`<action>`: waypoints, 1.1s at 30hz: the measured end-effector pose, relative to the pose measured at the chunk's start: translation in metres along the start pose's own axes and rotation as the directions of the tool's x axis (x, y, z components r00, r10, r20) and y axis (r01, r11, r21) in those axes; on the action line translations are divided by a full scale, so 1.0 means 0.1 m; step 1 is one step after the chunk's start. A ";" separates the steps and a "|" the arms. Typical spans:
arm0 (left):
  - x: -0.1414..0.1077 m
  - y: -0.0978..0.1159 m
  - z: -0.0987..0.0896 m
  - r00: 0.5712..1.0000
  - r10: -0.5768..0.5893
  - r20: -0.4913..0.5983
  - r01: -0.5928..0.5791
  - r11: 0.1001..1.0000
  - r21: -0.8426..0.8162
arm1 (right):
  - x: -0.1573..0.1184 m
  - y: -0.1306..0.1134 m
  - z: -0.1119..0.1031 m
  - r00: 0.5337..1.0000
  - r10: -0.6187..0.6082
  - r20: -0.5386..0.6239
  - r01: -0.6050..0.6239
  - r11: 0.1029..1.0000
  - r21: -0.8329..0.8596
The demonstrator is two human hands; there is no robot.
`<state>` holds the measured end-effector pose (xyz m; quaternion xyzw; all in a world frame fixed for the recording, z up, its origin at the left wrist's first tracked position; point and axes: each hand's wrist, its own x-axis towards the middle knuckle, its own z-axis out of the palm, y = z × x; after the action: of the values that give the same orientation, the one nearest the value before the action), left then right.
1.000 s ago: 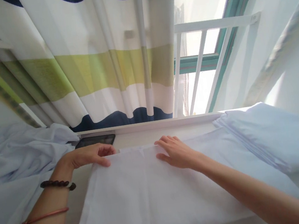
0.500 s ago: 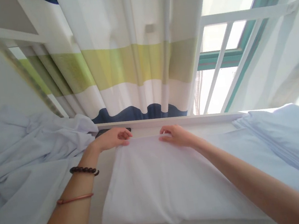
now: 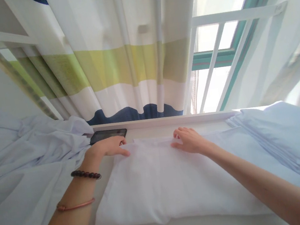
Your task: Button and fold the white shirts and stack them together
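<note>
A folded white cloth lies flat in front of me, its far edge near the bed's back rail. At its far left corner is my left hand, thumb and fingers apart, resting on or just over the edge. My right hand is at the far edge further right, fingers curled a little and thumb apart from them. Neither hand visibly pinches the fabric. Beads and a copper-coloured band circle my left wrist and forearm.
Rumpled white bedding fills the left side. Beyond my left hand lies a black phone. Folded pale cloth is piled at the right. A striped curtain and white railing stand behind the back ledge.
Both hands have come nearer to me and moved further apart, the right one to the right. More of the phone shows. The cloth's far edge now looks flatter and wider. The view has shifted slightly.
</note>
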<state>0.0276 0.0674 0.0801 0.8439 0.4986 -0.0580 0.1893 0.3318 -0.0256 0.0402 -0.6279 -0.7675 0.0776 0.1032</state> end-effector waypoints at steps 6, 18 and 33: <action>-0.29 -0.10 -0.17 0.990 0.128 0.056 -0.109 0.960 -0.257 | -0.07 0.26 -0.29 0.989 -0.041 0.144 0.025 0.993 0.114; 0.14 -0.06 0.10 0.933 -0.044 -0.356 0.030 0.998 -0.046 | 0.20 0.37 0.13 0.991 0.009 -0.131 0.010 0.989 0.147; -0.06 0.83 1.06 0.940 0.189 -0.283 -0.131 0.968 0.213 | -0.80 0.09 0.31 0.991 -0.050 -0.124 0.043 0.997 -0.064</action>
<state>0.1057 -0.0135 0.0062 0.8950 0.4432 0.0395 0.0334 0.3472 -0.1019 0.0035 -0.6164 -0.7759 0.0121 0.1337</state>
